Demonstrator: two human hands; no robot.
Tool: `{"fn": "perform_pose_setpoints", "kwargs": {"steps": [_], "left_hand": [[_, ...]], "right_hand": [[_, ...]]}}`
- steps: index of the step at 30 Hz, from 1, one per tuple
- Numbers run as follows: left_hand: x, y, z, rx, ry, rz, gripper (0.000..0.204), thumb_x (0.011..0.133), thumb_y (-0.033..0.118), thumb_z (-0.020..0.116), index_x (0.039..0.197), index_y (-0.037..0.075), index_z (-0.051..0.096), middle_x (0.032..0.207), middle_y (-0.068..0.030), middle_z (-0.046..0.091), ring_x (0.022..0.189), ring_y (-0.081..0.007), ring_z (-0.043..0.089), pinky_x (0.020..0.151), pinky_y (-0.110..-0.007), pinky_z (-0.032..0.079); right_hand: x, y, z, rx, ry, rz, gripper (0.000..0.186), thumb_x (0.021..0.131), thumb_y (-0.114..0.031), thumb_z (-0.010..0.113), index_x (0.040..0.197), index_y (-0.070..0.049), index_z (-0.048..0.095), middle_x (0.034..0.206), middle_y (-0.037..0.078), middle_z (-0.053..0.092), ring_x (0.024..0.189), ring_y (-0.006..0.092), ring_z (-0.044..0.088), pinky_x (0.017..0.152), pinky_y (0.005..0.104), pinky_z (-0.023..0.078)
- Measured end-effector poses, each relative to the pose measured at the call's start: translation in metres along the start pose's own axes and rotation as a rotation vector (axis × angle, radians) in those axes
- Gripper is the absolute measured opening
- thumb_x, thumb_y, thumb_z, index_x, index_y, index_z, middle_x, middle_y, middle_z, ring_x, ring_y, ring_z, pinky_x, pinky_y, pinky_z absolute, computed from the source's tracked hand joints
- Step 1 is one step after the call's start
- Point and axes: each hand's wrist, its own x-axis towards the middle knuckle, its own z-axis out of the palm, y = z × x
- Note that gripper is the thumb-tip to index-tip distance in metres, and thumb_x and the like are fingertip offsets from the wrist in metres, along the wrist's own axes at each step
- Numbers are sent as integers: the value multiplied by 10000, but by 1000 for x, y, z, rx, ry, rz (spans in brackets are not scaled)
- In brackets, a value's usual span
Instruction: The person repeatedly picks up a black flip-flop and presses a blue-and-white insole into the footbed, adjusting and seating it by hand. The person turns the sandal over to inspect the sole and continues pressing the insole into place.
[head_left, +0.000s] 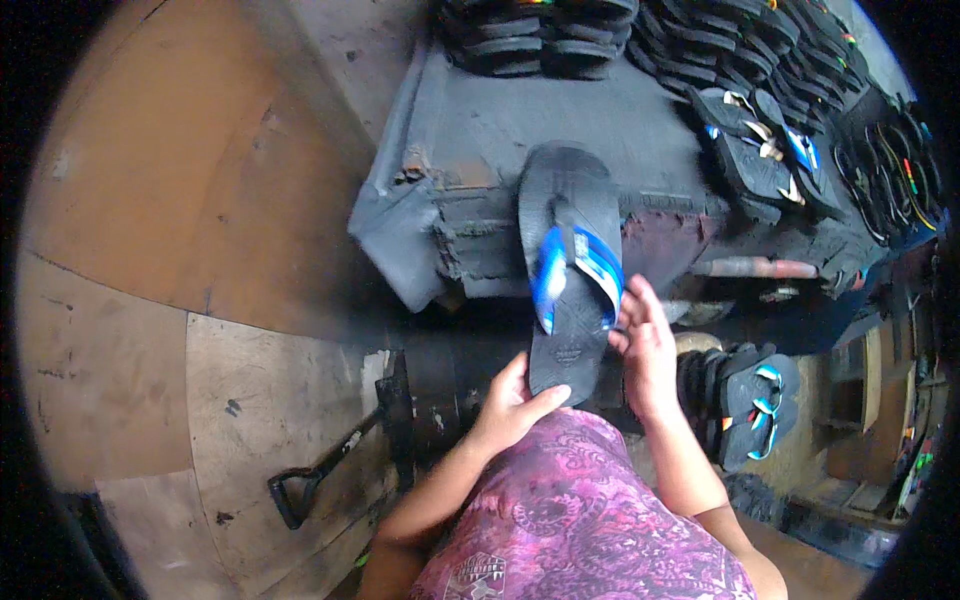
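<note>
A black flip-flop (pixel 568 185) with a blue and white strap (pixel 601 262) is held in front of my body, its toe end pointing away over the workbench edge. My left hand (pixel 508 412) grips the heel end, thumb on top of the footbed and fingers mostly hidden below. Beside the strap's right side is my right hand (pixel 646 350), fingers loosely apart; whether the fingertips touch the strap or the sole I cannot tell.
The black-covered workbench (pixel 490 110) has a ragged front edge. Stacked black flip-flops (pixel 540 45) stand at its back, and a blue-strapped pair (pixel 765 150) lies on the right. Lower right is another flip-flop pile (pixel 745 405). A black D-shaped handle (pixel 300 490) stands at lower left.
</note>
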Motion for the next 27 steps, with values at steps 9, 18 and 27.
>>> {"fn": "perform_pose_setpoints", "kwargs": {"steps": [9, 18, 27], "left_hand": [[-38, -43, -49, 555, 292, 167, 940, 692, -77, 766, 1480, 54, 269, 1487, -171, 379, 1321, -367, 468, 1119, -486, 378], [18, -45, -52, -532, 308, -112, 421, 948, -18, 555, 1360, 31, 487, 1324, -153, 581, 1256, -303, 555, 1095, -539, 416], [30, -7, -61, -279, 549, -8, 415, 910, -63, 593, 1311, -13, 498, 1260, -157, 618, 1176, -271, 609, 1049, -454, 475]], "right_hand": [[-38, 60, -44, 858, 235, 271, 406, 1038, -303, 496, 1312, -12, 572, 1323, 125, 636, 1227, 255, 600, 1082, 423, 441], [11, 156, -42, 888, 351, 388, 442, 1018, -391, 549, 1298, -50, 577, 1286, 97, 653, 1208, 232, 604, 1059, 416, 449], [42, 193, 0, 915, 187, 585, 412, 982, -339, 631, 1260, -41, 573, 1278, 113, 648, 1197, 243, 608, 1046, 432, 458]]}}
